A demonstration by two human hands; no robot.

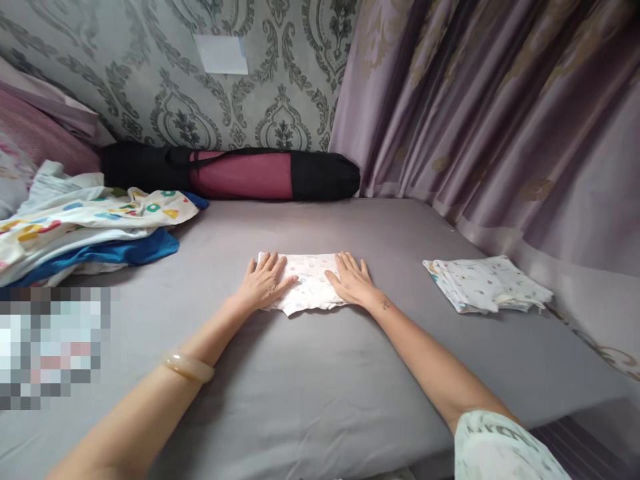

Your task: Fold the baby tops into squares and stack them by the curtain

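A small white garment (313, 287) with a faint coloured print lies folded on the grey bed sheet (310, 373), its near edge wavy and uneven. My left hand (269, 283) rests flat on its left end, fingers spread. On the right end my right hand (351, 279) is pressed down the same way, palm low and fingers apart. Neither hand grips the cloth; the printed middle shows between my thumbs. What kind of garment it is cannot be made out.
Folded printed clothes (493, 285) lie to the right. A loose heap of clothes (100, 217) is at the left, with a blurred-out patch (55, 347) nearer. Along the wall stretches a long black and maroon bag (240, 175). Purple curtains (450, 100) hang at the right.
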